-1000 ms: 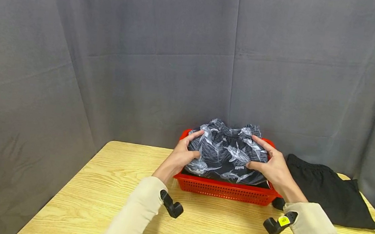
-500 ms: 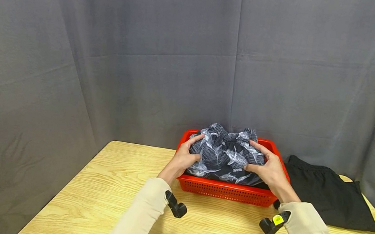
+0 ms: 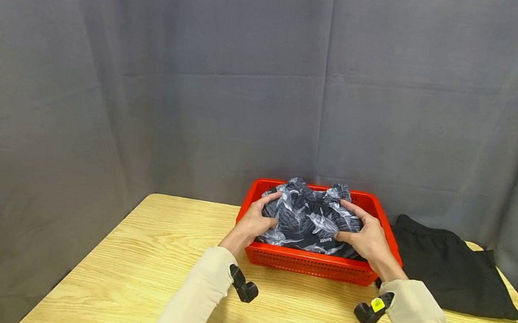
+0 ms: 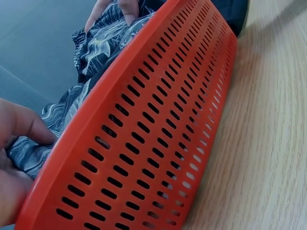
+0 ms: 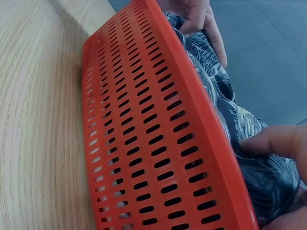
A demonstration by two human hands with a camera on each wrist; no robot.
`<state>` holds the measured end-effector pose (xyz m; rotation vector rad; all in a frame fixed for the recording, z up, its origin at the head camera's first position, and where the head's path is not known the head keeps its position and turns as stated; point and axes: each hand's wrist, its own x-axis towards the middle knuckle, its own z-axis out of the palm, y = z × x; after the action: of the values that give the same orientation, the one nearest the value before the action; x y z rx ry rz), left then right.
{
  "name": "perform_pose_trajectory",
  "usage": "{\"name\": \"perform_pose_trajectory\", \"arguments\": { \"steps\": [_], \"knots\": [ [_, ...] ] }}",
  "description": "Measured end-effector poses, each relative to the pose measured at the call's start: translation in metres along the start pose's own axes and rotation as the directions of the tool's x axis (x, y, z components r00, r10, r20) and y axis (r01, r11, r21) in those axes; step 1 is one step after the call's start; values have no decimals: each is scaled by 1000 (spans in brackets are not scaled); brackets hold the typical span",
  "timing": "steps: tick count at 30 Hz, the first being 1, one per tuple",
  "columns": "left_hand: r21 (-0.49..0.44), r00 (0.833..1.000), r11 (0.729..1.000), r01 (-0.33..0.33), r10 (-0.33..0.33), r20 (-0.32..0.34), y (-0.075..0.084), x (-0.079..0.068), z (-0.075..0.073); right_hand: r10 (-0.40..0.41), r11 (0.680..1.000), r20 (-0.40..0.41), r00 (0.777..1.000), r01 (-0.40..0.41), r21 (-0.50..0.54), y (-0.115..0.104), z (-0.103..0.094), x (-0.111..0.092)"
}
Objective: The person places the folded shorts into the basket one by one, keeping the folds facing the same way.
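Observation:
Black shorts with a grey shark print (image 3: 305,217) lie bunched inside a red perforated plastic basket (image 3: 312,263), their gathered waistband toward the back. My left hand (image 3: 253,223) grips their left side, thumb on the front face and fingers spread up toward the waistband. On the other side my right hand (image 3: 367,241) holds the shorts the same way. In the left wrist view the thumb presses the printed cloth (image 4: 31,153) just behind the basket's rim. The right wrist view has the thumb (image 5: 268,140) on the cloth, with folds bulging below it.
Plain black shorts (image 3: 453,269) lie flat on the wood-grain table (image 3: 132,264), right of the basket and close against it. A grey curtain (image 3: 227,99) hangs behind the table and along the left.
Both hands have lowered the shark-print shorts deeper into the basket and come slightly closer together. More of the basket's back rim now shows. The plain black shorts stay in place.

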<state>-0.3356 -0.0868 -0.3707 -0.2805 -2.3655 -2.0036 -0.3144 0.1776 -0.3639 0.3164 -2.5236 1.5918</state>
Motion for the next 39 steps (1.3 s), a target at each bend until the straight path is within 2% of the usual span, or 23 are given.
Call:
{"name": "perform_pose_trajectory", "arguments": {
  "steps": [9,19,25,29,33,39],
  "knots": [
    [71,999,996,53,-52,-16,0,-1,4,3,992,-10,1000,-5,-129,5,3,0],
    [167,996,982,84,-84,-3,2,0,13,-33,975,-19,999,28,-219,10,-3,-7],
    [217,994,970,113,-113,-13,4,1,12,-81,933,7,997,78,-353,8,-5,-8],
    [276,996,957,84,-84,-9,7,-2,12,-103,904,23,994,104,-416,8,-6,-11],
    [397,999,917,39,-35,-18,8,-5,9,-135,886,44,990,141,-443,10,-7,-15],
    [590,997,806,-48,72,-16,6,-9,0,-209,854,64,976,214,-475,11,-4,-19]
  ]
}}
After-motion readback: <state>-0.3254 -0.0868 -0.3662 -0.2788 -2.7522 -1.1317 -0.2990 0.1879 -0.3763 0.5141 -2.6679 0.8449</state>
